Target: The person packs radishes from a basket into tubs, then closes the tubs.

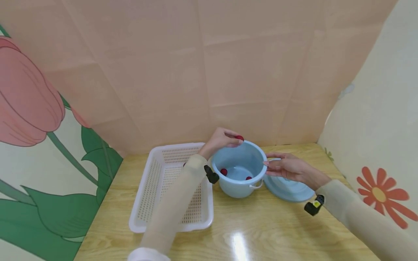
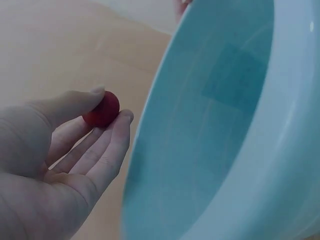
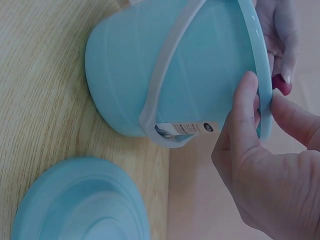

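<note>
My left hand pinches a small red ball between thumb and fingers, at the far rim of a light blue bucket. In the left wrist view the ball is beside the rim, outside the bucket's opening. Two more red balls lie on the bucket's bottom. On the right side, my right hand grips the bucket's rim, thumb at the inside edge and fingers outside, as the right wrist view shows. A pale handle hangs down the bucket's side, with a label near its end.
Left of the bucket stands a white perforated basket, partly hidden under my left arm, with a bit of something dark red in it. A blue lid lies on the wooden table to the right. A pinkish sheet hangs behind.
</note>
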`<state>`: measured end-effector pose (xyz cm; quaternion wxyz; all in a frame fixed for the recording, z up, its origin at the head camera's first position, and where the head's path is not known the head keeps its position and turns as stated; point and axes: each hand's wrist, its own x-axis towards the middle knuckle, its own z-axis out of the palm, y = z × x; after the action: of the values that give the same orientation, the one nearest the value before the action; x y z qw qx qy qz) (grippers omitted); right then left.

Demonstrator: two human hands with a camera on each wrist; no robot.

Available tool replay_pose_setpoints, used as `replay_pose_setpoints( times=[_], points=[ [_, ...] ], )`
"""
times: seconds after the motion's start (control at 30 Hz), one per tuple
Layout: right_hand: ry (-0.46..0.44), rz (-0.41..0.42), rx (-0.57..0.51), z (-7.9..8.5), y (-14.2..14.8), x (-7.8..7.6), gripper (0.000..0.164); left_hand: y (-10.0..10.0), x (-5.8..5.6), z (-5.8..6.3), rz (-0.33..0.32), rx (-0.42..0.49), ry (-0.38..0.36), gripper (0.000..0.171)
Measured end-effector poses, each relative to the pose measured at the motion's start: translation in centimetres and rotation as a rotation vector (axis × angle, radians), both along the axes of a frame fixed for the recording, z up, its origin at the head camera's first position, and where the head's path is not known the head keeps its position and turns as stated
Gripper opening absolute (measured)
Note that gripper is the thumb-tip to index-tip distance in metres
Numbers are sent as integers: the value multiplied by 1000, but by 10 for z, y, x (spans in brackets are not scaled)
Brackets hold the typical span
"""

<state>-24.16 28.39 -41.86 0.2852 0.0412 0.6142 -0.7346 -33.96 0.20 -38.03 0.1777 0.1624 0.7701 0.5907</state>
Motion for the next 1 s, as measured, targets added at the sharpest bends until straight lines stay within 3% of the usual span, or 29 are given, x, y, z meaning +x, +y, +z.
replay_pose_setpoints(
  times=[0.43,0.67,0.87,1.0],
  points=[
    [1,5,15,3,2,1,67,18,1,-1,-5,36,-32,28],
    [-1,4,-3,1,2,1,59,23,1,-5,39,31,-32,31],
    [-9,-14,-24,-1,2,1,54,16,1,-8,55,42,-30,30],
    [-8,-13,-26,-2,1,1,53,2,1,-5,12,-19,26,30]
  ],
)
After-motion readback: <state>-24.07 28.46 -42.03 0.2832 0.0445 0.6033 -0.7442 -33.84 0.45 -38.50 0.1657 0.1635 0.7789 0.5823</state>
